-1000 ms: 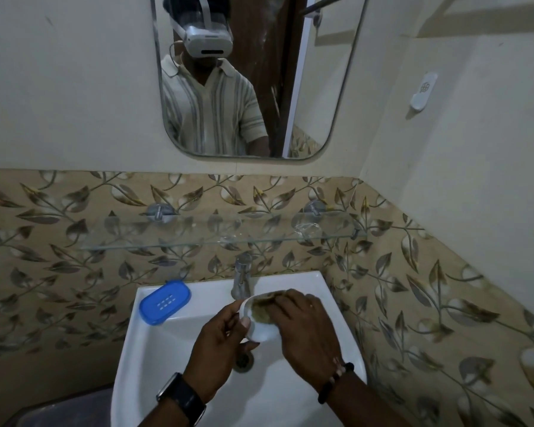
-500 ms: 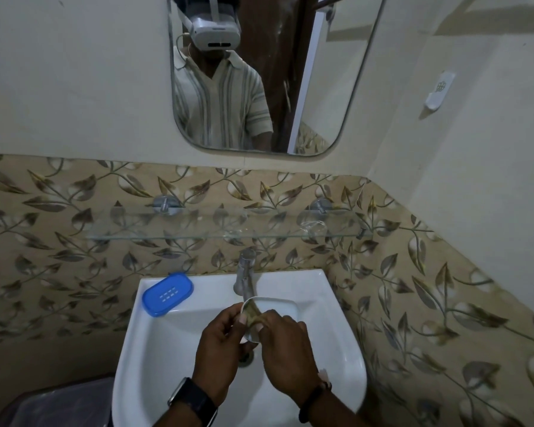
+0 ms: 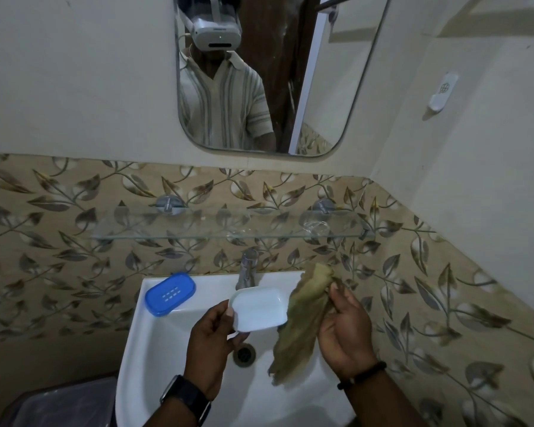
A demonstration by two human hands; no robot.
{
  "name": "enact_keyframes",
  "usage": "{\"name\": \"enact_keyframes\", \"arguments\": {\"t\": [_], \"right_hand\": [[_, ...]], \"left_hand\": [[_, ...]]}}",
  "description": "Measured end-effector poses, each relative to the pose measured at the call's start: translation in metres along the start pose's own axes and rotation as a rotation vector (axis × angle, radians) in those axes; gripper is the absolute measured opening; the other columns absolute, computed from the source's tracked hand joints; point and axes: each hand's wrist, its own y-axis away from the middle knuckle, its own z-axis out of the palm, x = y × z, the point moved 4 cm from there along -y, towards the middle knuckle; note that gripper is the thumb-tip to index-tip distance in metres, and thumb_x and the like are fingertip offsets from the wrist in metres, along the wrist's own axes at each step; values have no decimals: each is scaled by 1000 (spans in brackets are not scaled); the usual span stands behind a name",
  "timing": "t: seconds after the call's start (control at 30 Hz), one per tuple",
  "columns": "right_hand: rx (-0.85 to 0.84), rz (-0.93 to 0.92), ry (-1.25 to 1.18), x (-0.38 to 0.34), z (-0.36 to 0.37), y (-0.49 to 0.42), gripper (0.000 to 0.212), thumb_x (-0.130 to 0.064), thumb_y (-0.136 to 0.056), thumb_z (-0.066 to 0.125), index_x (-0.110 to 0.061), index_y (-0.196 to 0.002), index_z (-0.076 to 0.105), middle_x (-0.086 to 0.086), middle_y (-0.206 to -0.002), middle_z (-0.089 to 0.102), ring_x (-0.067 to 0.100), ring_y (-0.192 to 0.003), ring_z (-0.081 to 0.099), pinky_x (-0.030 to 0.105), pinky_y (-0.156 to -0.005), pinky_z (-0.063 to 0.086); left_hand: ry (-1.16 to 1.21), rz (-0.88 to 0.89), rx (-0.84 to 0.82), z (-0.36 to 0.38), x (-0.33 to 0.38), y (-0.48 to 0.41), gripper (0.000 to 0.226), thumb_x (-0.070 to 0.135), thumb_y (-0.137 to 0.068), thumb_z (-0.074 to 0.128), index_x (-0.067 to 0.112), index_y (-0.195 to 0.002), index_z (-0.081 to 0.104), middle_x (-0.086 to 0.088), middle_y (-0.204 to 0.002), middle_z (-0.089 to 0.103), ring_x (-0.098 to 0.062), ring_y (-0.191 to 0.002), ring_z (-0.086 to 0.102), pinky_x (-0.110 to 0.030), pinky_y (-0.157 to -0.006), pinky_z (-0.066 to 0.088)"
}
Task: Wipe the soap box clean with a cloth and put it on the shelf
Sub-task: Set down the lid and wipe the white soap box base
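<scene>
- Over the white basin (image 3: 154,334), the person is holding both hands out in front of the body, forearms reaching in from the bottom edge.
- The left hand (image 3: 211,343) is pinching the near-left edge of the white soap box (image 3: 258,308), thumb lying on the rim and fingers curling underneath; a dark watch (image 3: 185,396) is sitting on that wrist.
- The soap box is being held level above the bowl, open side up, just in front of the tap (image 3: 247,268) and above the drain (image 3: 244,354).
- The right hand (image 3: 344,331) is gripping an olive-brown cloth (image 3: 302,322), palm turned inward, thumb pressing the fabric near its top; a dark beaded bracelet (image 3: 363,374) is circling the wrist.
- The cloth is hanging in a long loose fold beside the box's right end; whether it is touching the box I cannot tell.
- A blue soap-box piece with slots (image 3: 170,292) is resting on the basin's back-left corner, well apart from the hands.
- The glass shelf (image 3: 179,229) is running along the leaf-patterned tiles above the tap.
- A mirror (image 3: 327,87) is hanging higher up on the wall.
</scene>
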Motion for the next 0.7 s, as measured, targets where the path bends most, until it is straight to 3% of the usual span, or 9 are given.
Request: {"name": "enact_keyframes", "arguments": {"t": [0.07,0.13,0.27,0.4,0.5,0.7], "right_hand": [[42,-53,2,0,-4,-2,27,-14,-104,48,-7,-125,64,19,-114,73,31,-101,71,43,-85,60],[27,-79,106,7,-3,2,20,-12,-102,50,-12,-111,68,15,-102,75,25,-88,74,35,-68,62],[-72,-152,660,35,-1,10,22,-7,-95,64,-26,-102,73,-1,-104,77,20,-96,73,27,-73,59],[-223,-166,1003,65,4,14,14,-19,-94,69,-29,-103,74,-18,-105,75,1,-103,68,24,-95,54],[-249,-200,1106,68,9,10,7,-28,-96,66,-33,-97,71,-26,-98,72,-6,-97,65,15,-87,51],[-240,-233,1098,63,11,-3,8,-27,-96,65,-29,-90,69,-19,-92,72,1,-90,66,23,-81,55]], "left_hand": [[26,-2,35,-2,-1,-1,23,15,-101,56,16,-117,73,-5,-113,77,-25,-99,72,-38,-78,63],[57,-7,69,-3,-2,-1,22,13,-101,56,15,-116,73,-4,-110,78,-28,-101,70,-39,-78,64],[97,-35,117,-7,-5,3,21,13,-101,56,10,-115,71,-10,-110,77,-30,-98,70,-47,-85,62],[113,-53,149,-8,-7,7,20,13,-101,56,8,-112,71,-15,-108,76,-27,-89,71,-50,-88,60],[133,-68,171,-10,-6,7,22,15,-101,56,7,-116,70,-16,-111,76,-34,-99,70,-50,-88,60],[146,-41,204,-12,-3,1,22,15,-100,58,5,-116,70,-18,-110,75,-33,-97,71,-49,-84,62]]}}
